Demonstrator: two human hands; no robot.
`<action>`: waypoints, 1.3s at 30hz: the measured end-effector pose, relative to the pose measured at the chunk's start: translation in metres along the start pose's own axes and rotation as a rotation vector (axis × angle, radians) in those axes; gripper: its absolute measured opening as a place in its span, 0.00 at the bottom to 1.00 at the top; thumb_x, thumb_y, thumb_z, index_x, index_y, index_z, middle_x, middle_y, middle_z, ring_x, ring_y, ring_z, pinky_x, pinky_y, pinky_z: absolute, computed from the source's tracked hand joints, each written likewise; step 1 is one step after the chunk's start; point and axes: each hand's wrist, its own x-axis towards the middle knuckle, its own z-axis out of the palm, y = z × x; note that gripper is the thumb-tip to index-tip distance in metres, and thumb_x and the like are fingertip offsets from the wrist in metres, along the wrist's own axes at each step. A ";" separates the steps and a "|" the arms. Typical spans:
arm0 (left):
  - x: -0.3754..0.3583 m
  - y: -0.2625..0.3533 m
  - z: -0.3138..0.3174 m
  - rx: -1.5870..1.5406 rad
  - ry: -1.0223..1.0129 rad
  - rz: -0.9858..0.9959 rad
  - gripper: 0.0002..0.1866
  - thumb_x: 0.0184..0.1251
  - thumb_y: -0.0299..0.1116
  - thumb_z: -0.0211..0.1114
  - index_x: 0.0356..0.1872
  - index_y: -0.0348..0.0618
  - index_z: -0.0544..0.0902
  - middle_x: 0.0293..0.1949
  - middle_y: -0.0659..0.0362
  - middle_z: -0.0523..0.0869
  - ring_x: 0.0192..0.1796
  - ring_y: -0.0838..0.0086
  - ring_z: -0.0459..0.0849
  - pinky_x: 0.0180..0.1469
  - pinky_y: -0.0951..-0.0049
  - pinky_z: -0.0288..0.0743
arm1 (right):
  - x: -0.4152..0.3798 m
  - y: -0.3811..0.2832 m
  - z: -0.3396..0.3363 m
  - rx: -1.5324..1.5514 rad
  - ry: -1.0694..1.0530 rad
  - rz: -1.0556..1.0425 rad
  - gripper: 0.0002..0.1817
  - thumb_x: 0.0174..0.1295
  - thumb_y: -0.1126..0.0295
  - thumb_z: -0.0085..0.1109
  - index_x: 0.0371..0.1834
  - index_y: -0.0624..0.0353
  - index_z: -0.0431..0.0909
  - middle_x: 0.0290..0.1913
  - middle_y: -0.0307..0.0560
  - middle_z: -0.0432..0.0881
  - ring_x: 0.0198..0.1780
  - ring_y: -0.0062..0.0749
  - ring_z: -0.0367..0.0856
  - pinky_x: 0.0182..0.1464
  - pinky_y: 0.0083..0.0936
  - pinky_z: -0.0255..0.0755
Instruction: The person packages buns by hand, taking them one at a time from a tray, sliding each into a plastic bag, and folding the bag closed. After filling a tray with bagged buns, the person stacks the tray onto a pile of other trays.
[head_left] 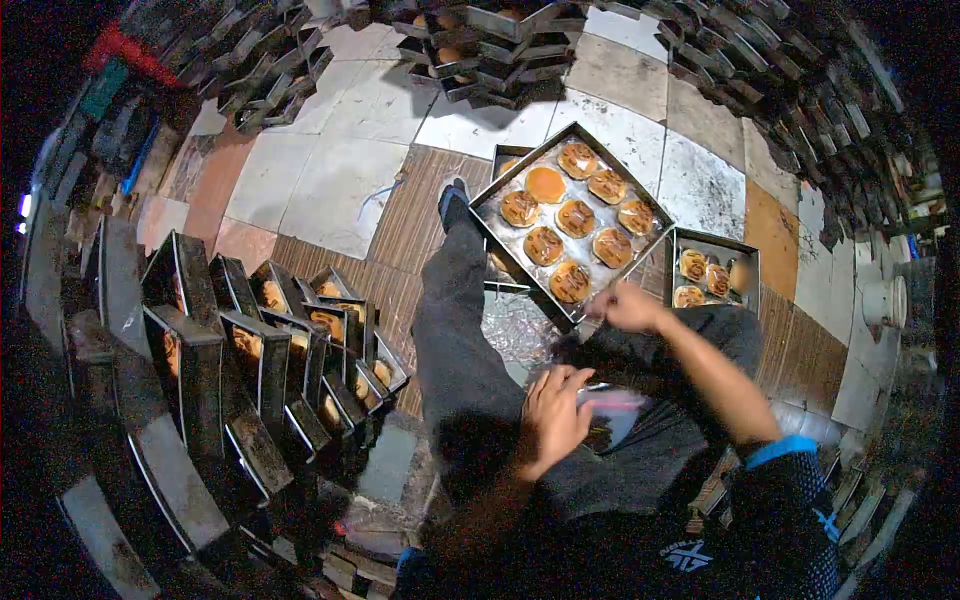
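A square dark metal tray (pixel 590 160) holds several round buns (pixel 575 218) with brown markings on top; one bun (pixel 545 184) is plain orange. Just off the tray's lower right corner, my right hand (pixel 630 306) is smeared by motion, and its fingers do not show clearly. Above my lap, my left hand (pixel 556 420) has its thumb apart from its fingers, and I see nothing held in it. Beside that hand, a clear plastic bag (pixel 620 415) with a pink edge rests on my lap; its contents are hard to make out.
Another tray of buns (pixel 717 280) lies right of my knee. Part of one more tray (pixel 508 157) shows beneath the large tray. Stacked metal trays (pixel 200 340) with buns stand at the left; more stacks (pixel 490 50) rise at the back and right. The floor is tiled (pixel 340 190).
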 end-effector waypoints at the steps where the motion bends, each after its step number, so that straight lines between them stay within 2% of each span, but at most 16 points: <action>1: -0.007 -0.008 0.008 0.003 -0.002 0.013 0.10 0.63 0.37 0.66 0.40 0.43 0.82 0.32 0.52 0.79 0.35 0.55 0.82 0.40 0.58 0.77 | -0.049 -0.026 -0.011 0.258 -0.074 -0.141 0.12 0.58 0.60 0.66 0.33 0.58 0.88 0.36 0.51 0.88 0.36 0.35 0.86 0.45 0.30 0.78; 3: -0.022 -0.018 0.013 -0.052 -0.278 -0.001 0.12 0.68 0.39 0.62 0.44 0.42 0.83 0.32 0.49 0.81 0.35 0.50 0.82 0.40 0.55 0.78 | -0.117 -0.056 -0.015 0.328 -0.099 -0.327 0.10 0.56 0.63 0.68 0.36 0.56 0.88 0.34 0.48 0.88 0.35 0.31 0.86 0.44 0.29 0.78; 6: -0.015 -0.011 0.017 0.021 -0.295 -0.003 0.14 0.70 0.38 0.59 0.48 0.42 0.82 0.31 0.47 0.83 0.35 0.48 0.83 0.39 0.53 0.77 | -0.169 -0.079 -0.001 0.269 0.110 -0.107 0.08 0.57 0.67 0.66 0.34 0.60 0.84 0.28 0.52 0.84 0.32 0.44 0.84 0.39 0.35 0.76; 10: 0.002 0.018 -0.004 -0.085 -0.227 -0.201 0.19 0.65 0.46 0.66 0.44 0.38 0.85 0.31 0.47 0.85 0.37 0.54 0.86 0.43 0.60 0.79 | -0.169 -0.074 0.007 0.152 0.670 -0.386 0.06 0.55 0.76 0.63 0.36 0.60 0.83 0.32 0.51 0.84 0.34 0.50 0.83 0.42 0.37 0.77; 14: 0.007 -0.018 -0.014 -0.471 -0.102 -0.243 0.20 0.63 0.36 0.70 0.51 0.34 0.81 0.39 0.54 0.87 0.42 0.69 0.85 0.48 0.68 0.78 | -0.169 -0.095 -0.043 0.576 1.032 -0.129 0.06 0.60 0.76 0.63 0.39 0.63 0.85 0.37 0.49 0.86 0.37 0.32 0.84 0.43 0.25 0.75; 16: 0.027 -0.001 -0.031 -1.256 0.199 -0.526 0.08 0.67 0.31 0.67 0.41 0.38 0.84 0.34 0.62 0.85 0.36 0.78 0.82 0.40 0.77 0.77 | -0.161 -0.112 -0.052 0.758 0.938 -0.110 0.07 0.63 0.75 0.62 0.41 0.64 0.85 0.36 0.48 0.87 0.37 0.26 0.83 0.42 0.22 0.74; 20: 0.041 -0.041 -0.063 -1.020 0.575 -0.539 0.07 0.64 0.27 0.69 0.38 0.35 0.82 0.31 0.60 0.85 0.28 0.81 0.78 0.31 0.82 0.72 | -0.127 -0.152 -0.054 0.513 0.917 -0.432 0.04 0.60 0.78 0.62 0.36 0.65 0.84 0.32 0.51 0.85 0.33 0.34 0.83 0.39 0.23 0.74; 24: 0.038 -0.081 -0.080 -0.885 0.921 -0.717 0.06 0.64 0.25 0.68 0.32 0.36 0.79 0.26 0.62 0.80 0.24 0.83 0.73 0.26 0.82 0.67 | -0.008 -0.120 -0.047 0.529 0.645 -0.363 0.12 0.68 0.68 0.54 0.37 0.66 0.83 0.34 0.54 0.84 0.35 0.39 0.83 0.42 0.28 0.74; 28: 0.049 -0.090 -0.085 -0.782 0.925 -0.734 0.05 0.64 0.28 0.62 0.30 0.38 0.79 0.21 0.62 0.76 0.23 0.82 0.72 0.26 0.85 0.63 | 0.187 -0.004 0.006 -0.316 0.272 -0.089 0.24 0.66 0.55 0.51 0.52 0.67 0.77 0.50 0.68 0.78 0.50 0.61 0.78 0.55 0.49 0.71; 30: 0.039 -0.100 -0.074 0.296 0.713 -0.516 0.04 0.57 0.26 0.67 0.32 0.37 0.83 0.25 0.52 0.82 0.27 0.68 0.81 0.28 0.69 0.76 | 0.279 0.058 0.029 -0.335 0.303 0.001 0.32 0.67 0.55 0.47 0.67 0.68 0.63 0.59 0.71 0.72 0.59 0.64 0.71 0.63 0.50 0.65; 31: 0.031 -0.100 -0.076 0.311 0.700 -0.551 0.04 0.57 0.26 0.67 0.32 0.37 0.83 0.25 0.52 0.82 0.27 0.68 0.81 0.28 0.69 0.76 | 0.320 0.078 0.022 -0.369 0.378 -0.138 0.30 0.68 0.57 0.46 0.67 0.66 0.62 0.61 0.70 0.70 0.60 0.66 0.71 0.63 0.50 0.66; 33: 0.020 -0.100 -0.085 -0.510 0.712 -0.546 0.08 0.57 0.28 0.69 0.32 0.33 0.82 0.28 0.47 0.84 0.29 0.64 0.82 0.29 0.60 0.79 | 0.367 0.078 -0.001 -0.353 0.325 -0.098 0.23 0.69 0.59 0.44 0.62 0.62 0.69 0.60 0.65 0.73 0.54 0.64 0.75 0.59 0.48 0.69; 34: 0.016 -0.112 -0.089 -0.501 0.709 -0.571 0.08 0.57 0.28 0.69 0.32 0.33 0.82 0.28 0.47 0.84 0.29 0.64 0.82 0.29 0.60 0.79 | 0.413 0.116 -0.002 -0.307 0.207 -0.235 0.20 0.70 0.58 0.44 0.52 0.61 0.77 0.54 0.65 0.77 0.51 0.63 0.77 0.56 0.49 0.72; 36: 0.006 -0.132 -0.099 -0.971 0.448 -0.164 0.10 0.57 0.28 0.69 0.33 0.28 0.81 0.28 0.46 0.83 0.30 0.62 0.83 0.28 0.58 0.80 | 0.420 0.097 -0.021 -0.407 0.065 -0.180 0.21 0.68 0.58 0.45 0.45 0.66 0.79 0.49 0.69 0.78 0.48 0.63 0.78 0.53 0.49 0.73; 37: 0.048 -0.105 -0.098 -0.749 0.568 -0.155 0.13 0.72 0.30 0.57 0.42 0.26 0.81 0.27 0.50 0.82 0.19 0.71 0.73 0.24 0.68 0.71 | 0.414 0.086 -0.027 -0.514 -0.018 -0.180 0.21 0.68 0.58 0.46 0.45 0.67 0.78 0.48 0.70 0.78 0.48 0.62 0.79 0.53 0.48 0.73; 39: 0.037 -0.098 -0.095 -0.782 0.609 -0.286 0.12 0.64 0.29 0.63 0.39 0.27 0.81 0.28 0.48 0.83 0.25 0.68 0.79 0.28 0.66 0.76 | 0.407 0.091 -0.030 -0.634 -0.025 -0.345 0.20 0.67 0.59 0.48 0.46 0.67 0.77 0.46 0.71 0.78 0.48 0.61 0.78 0.53 0.47 0.73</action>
